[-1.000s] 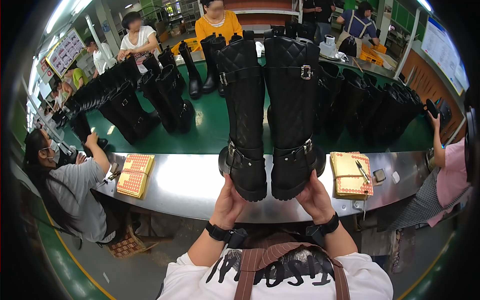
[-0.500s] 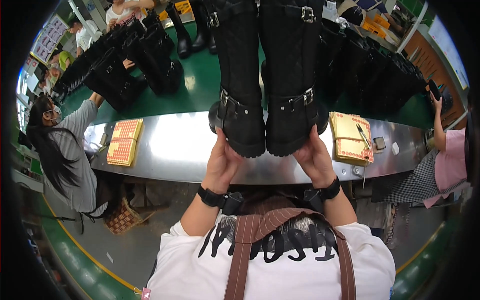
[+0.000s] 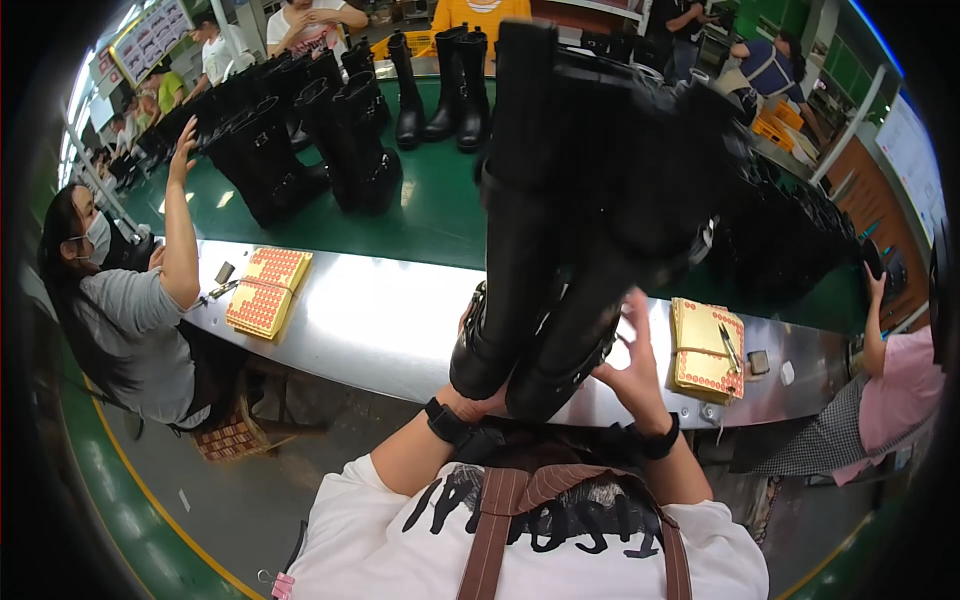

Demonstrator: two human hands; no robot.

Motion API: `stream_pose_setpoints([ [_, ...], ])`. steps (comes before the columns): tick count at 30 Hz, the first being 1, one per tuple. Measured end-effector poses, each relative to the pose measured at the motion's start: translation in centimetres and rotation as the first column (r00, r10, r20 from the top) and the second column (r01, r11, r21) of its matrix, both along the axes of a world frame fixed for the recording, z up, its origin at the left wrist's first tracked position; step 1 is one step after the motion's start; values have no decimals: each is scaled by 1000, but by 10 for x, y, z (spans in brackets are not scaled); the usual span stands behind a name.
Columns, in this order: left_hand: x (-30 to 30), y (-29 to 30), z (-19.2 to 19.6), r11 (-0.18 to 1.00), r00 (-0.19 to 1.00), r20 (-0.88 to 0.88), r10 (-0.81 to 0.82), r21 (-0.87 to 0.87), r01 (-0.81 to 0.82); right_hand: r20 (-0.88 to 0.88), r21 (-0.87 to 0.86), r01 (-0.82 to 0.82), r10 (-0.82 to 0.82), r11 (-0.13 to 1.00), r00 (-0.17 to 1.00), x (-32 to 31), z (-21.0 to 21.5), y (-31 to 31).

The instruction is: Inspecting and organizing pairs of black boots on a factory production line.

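Observation:
A pair of tall black boots with silver buckles is held up before me, tilted, the shafts rising to the upper right. My left hand [image 3: 474, 402] grips the left boot [image 3: 490, 340] low at its foot, mostly hidden behind it. Beside the right boot [image 3: 568, 362], my right hand [image 3: 637, 368] has its thumb and fingers spread apart, close to the strap; whether the thumb touches the leather I cannot tell. Both wrists wear black bands. Below and behind the boots lies the metal table edge [image 3: 370, 330].
Stacks of yellow cards with red dots lie left [image 3: 268, 292] and right [image 3: 706, 350], a pen on the right one. Rows of black boots [image 3: 260, 165] stand on the green surface [image 3: 430, 205]. A masked co-worker [image 3: 130, 300] sits left; another person [image 3: 895, 350] is at right.
The boots have tilted, their shafts swinging right and their feet coming lower and nearer me. My right hand has opened beside them. The left co-worker has raised an arm.

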State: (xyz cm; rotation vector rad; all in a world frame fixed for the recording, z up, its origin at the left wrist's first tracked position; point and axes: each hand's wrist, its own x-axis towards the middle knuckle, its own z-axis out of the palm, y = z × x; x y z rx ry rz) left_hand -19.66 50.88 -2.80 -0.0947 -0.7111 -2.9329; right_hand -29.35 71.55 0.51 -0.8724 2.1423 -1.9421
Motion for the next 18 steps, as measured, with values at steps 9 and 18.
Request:
stream_pose_setpoints([
  [9, 2, -16, -4, 804, 891, 26, -454, 444, 396, -877, 64, 255, -68, 965, 475, -20, 189, 57],
  [18, 1, -21, 1, 827, 802, 268, -534, 364, 429, -619, 507, -285, 574, 813, 537, 12, 256, 9],
])
